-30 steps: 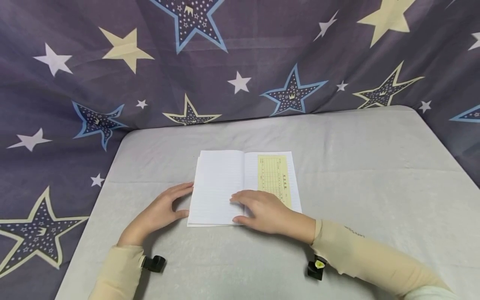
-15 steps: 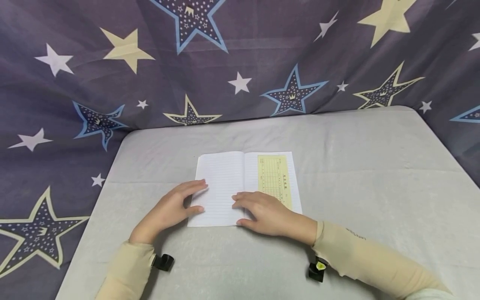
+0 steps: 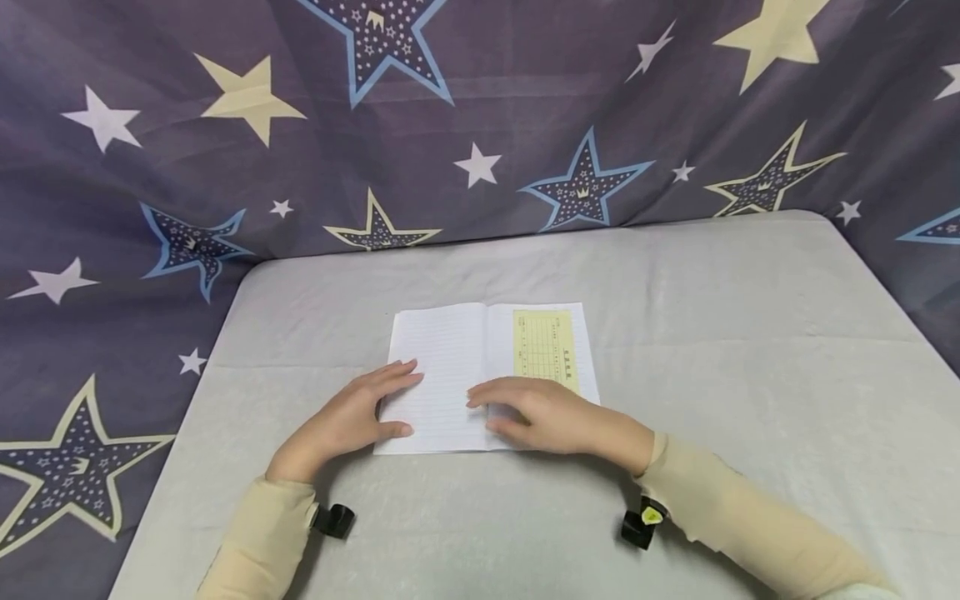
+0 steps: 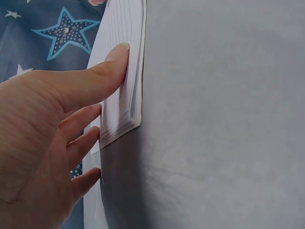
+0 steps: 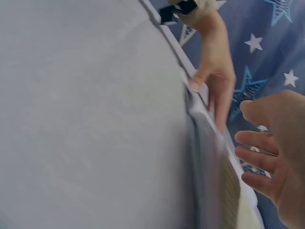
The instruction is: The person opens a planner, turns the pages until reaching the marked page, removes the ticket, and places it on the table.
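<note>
An open notebook (image 3: 446, 342) with lined white pages lies on the grey-covered surface. On its right page is a yellow printed slip (image 3: 542, 337), its lower part hidden behind my right hand. My left hand (image 3: 348, 421) rests at the notebook's left edge, thumb and fingertips over the left page; in the left wrist view the thumb lies on the page near the edge. My right hand (image 3: 551, 414) is over the right page and the middle fold, fingers loosely extended. The right wrist view shows its fingers apart with nothing between them.
Grey cloth (image 3: 712, 350) covers the surface around the notebook. A dark star-patterned curtain (image 3: 510, 100) hangs behind and to the left. Small black devices are strapped at both wrists, the left one (image 3: 335, 521) and the right one (image 3: 640, 525).
My left hand has moved right, from beside the notebook onto its left page. The left page's raised leaf has settled flat. My right hand has shifted slightly up and right.
</note>
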Tool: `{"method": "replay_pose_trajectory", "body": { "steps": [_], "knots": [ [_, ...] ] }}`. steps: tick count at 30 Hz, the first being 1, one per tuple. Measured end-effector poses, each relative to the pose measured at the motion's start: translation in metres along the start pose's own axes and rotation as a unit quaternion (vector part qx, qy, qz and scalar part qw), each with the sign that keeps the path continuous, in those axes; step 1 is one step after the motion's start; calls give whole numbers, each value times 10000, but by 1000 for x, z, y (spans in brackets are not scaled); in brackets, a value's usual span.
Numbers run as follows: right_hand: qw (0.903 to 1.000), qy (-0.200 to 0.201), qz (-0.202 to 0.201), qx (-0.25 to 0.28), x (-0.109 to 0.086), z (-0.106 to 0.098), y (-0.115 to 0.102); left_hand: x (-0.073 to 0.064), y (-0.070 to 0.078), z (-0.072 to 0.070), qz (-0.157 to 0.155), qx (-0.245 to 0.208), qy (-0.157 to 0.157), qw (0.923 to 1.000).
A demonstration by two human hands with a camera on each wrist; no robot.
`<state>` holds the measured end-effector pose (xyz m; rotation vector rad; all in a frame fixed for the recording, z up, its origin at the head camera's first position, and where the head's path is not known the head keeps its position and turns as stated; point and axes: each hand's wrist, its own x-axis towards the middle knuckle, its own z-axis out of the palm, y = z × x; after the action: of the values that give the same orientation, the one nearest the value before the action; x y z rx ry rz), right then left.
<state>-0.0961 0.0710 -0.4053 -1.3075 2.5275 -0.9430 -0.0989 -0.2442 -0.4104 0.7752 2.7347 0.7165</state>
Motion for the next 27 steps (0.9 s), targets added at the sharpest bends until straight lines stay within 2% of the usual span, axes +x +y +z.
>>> {"method": "replay_pose_trajectory", "body": {
  "steps": [3, 6, 11, 14, 17, 21, 27],
  "knots": [
    [9992, 348, 212, -36, -1, -14, 9, 0, 1, 0, -33, 0, -16, 10000],
    [9948, 766, 668, 44, -4, -32, 23, 0, 1, 1, -63, 11, 3, 10000],
    [9761, 1472, 1522, 488, -7, -58, 56, 0, -1, 1, -91, 36, 21, 10000],
    [9633, 1697, 1984, 629, -6, -67, 76, -1, -1, 0, -95, 43, 14, 9999],
    [9523, 1729, 2465, 491, -3, -73, 93, -1, -2, 1, -87, 31, 11, 10000],
    [9443, 1562, 2885, 255, 1, -76, 107, -1, -2, 1, -95, 19, 7, 10000],
    [9443, 1101, 3100, 136, 8, -72, 112, -1, 0, 1, -83, 17, 31, 10000]
  ]
}}
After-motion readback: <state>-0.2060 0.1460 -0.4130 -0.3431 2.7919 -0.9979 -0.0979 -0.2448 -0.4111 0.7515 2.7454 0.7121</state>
